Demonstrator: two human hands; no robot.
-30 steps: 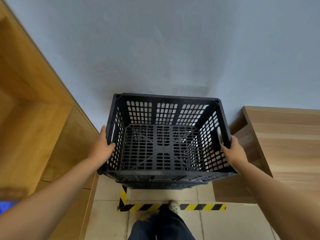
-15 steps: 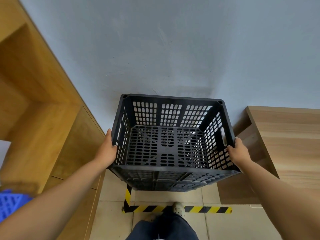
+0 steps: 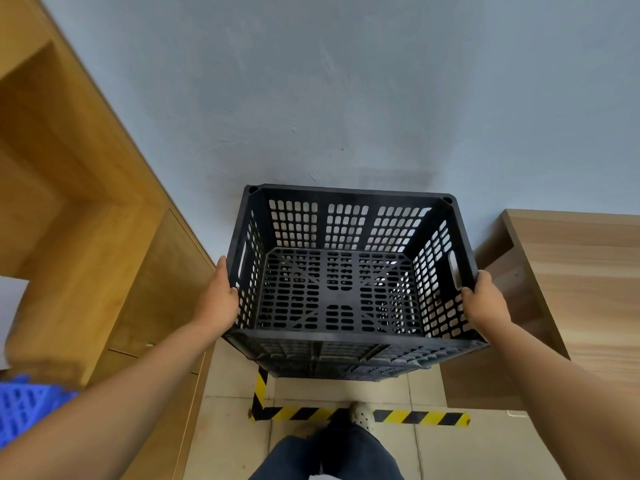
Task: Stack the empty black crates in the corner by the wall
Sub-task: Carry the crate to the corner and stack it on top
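The black crate (image 3: 349,278) has drifted a little right and closer to the wall (image 3: 346,98); my left hand (image 3: 220,299) and right hand (image 3: 485,301) clasp its side rims.

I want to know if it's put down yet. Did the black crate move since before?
No, not noticeably. The crate keeps the same place above the striped floor tape and beside the wooden table.
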